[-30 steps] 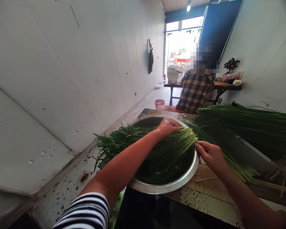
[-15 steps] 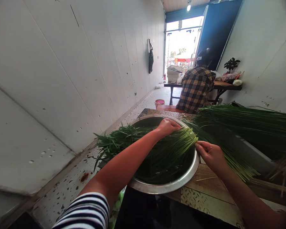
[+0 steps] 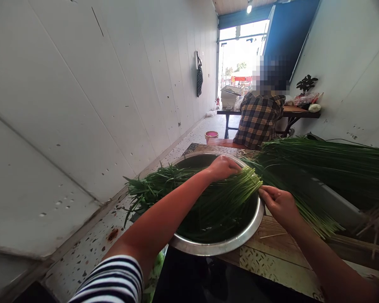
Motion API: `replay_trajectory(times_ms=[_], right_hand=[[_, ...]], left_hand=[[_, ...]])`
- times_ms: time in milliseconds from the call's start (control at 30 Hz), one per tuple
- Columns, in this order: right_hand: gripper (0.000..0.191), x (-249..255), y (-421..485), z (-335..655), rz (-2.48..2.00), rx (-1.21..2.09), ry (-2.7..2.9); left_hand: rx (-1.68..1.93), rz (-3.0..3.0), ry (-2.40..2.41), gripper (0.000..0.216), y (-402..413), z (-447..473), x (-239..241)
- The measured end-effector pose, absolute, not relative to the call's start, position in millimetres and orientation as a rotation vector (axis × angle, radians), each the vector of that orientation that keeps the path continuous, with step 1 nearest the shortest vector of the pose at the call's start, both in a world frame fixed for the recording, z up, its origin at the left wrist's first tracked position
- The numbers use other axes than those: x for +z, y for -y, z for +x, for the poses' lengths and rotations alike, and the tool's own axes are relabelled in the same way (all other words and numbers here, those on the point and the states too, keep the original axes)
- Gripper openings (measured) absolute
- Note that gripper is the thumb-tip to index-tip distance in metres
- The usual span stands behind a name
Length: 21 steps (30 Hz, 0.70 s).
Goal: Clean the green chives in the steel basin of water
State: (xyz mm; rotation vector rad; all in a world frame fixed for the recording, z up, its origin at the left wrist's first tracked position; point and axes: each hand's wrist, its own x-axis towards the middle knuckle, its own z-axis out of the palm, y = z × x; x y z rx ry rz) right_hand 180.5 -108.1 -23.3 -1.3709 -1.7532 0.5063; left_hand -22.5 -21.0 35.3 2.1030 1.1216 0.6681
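A wide metal basin [image 3: 214, 250] holds a bunch of garlic chives [image 3: 227, 198]. Their leafy tips hang over its left rim, and the pale cut ends fan out at the right. My left hand [image 3: 223, 167] reaches across the basin and is closed on the bunch near those ends, its fingertips partly hidden by stalks. At the right rim, my right hand [image 3: 279, 205] pinches the tip of a stalk between thumb and forefinger. Dark liquid appears to lie under the chives.
More long chives [image 3: 325, 164] lie heaped over a grey crate [image 3: 334, 194] on the right. A person in a plaid shirt [image 3: 259, 118] sits ahead at a table [image 3: 297, 112]. A pink-filled bucket [image 3: 211, 135] stands on the floor, near the white wall [image 3: 91, 92].
Both hands stay almost in place at the stem ends. The left fingers have shifted very slightly right along the bunch.
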Motion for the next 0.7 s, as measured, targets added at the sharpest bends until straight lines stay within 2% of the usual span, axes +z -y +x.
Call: replay_trajectory(times_ms=[200, 400, 567, 700], right_hand=[[0.03, -24, 113, 181, -1.301, 0.217, 1.755], [0.029, 1, 111, 183, -1.263, -0.017, 1.799], [0.028, 29, 103, 184, -1.324, -0.049, 1.794], [0.028, 31, 100, 186, -1.318, 0.001, 1.828]], left_hand=[[0.741, 1.947, -1.04, 0.022, 32, -31, 62], [0.767, 2.147, -1.056, 0.022, 46, -43, 100], [0.646, 2.253, -1.112, 0.027, 44, -71, 83], [0.492, 2.286, -1.322, 0.025, 42, -99, 57]])
